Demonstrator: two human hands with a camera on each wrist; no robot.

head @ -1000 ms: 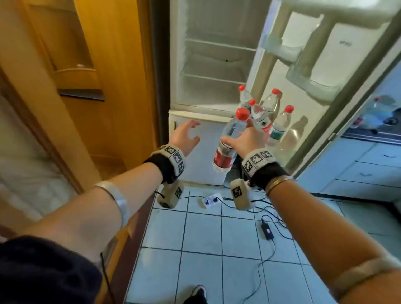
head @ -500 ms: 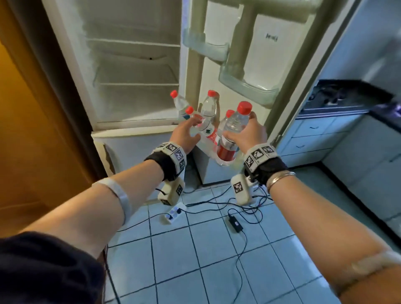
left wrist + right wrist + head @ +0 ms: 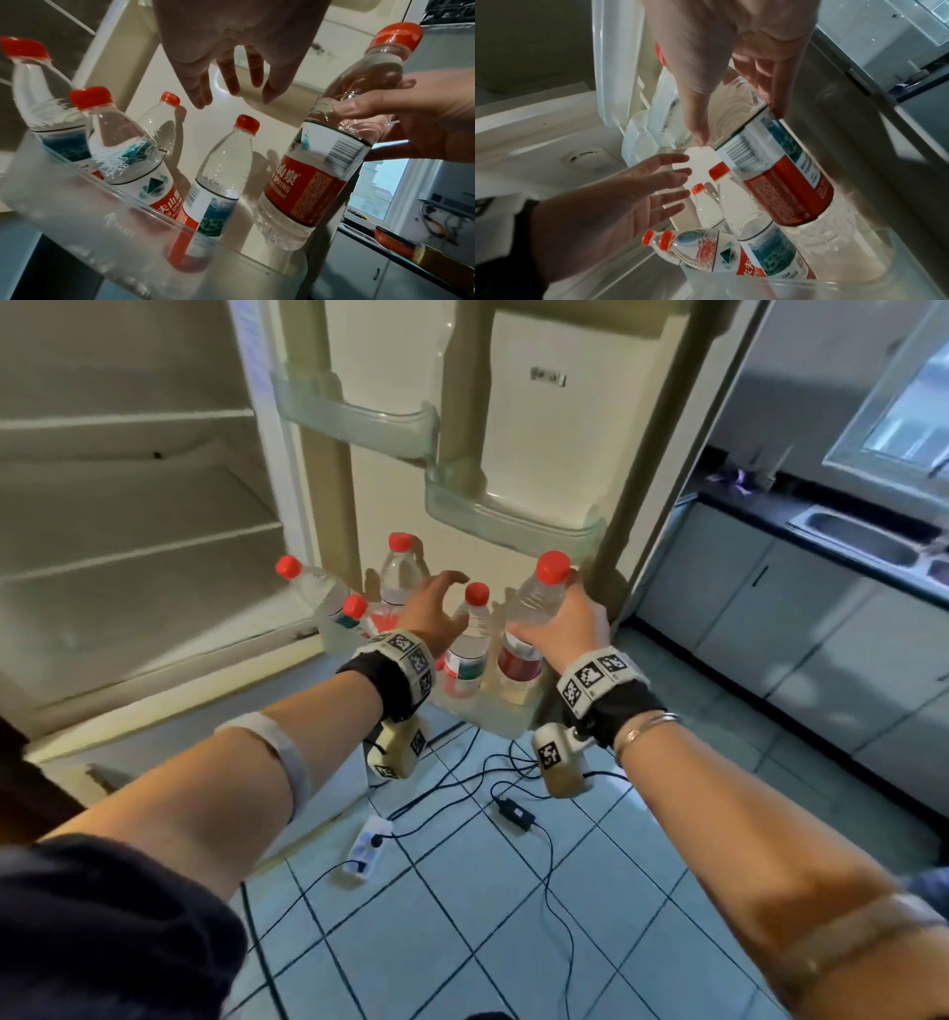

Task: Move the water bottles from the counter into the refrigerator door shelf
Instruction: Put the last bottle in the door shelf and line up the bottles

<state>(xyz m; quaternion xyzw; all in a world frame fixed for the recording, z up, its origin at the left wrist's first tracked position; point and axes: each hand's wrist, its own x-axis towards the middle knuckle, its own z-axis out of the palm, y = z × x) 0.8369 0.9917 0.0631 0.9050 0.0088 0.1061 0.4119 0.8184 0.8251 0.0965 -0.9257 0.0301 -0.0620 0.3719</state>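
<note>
Clear plastic, thin-walled and capped in red, makes up the water bottle [image 3: 531,613] held by the right hand [image 3: 567,629], whose thumb and fingers are wrapped round the bare shoulder just above the red label. Its base is seen just above or barely inside the right end of the lowest door shelf [image 3: 107,221]; whether it rests on the shelf floor cannot be told. Four more bottles are already stood in that shelf: a far upright one [image 3: 398,572], a middle one [image 3: 470,634], a short-looking one nearer [image 3: 357,613] and a leaning one at the far left [image 3: 313,588].

The left hand [image 3: 436,613] is held over the middle bottles with fingers spread and relaxed, gripping nothing.

The bottle is judged full, so a fair weight for its size is expected, low and sloshing. The wall is likely to dent under a hard squeeze, and the smooth plastic may be slippery if damp. A hold round the shoulder or the ribbed waist above the label is judged best, since the taper there stops the bottle sliding down through the fingers; the cap alone would give poor control. The bottle should be lowered upright, because neighbours stand close and the left ones lean already and could be knocked.
</note>
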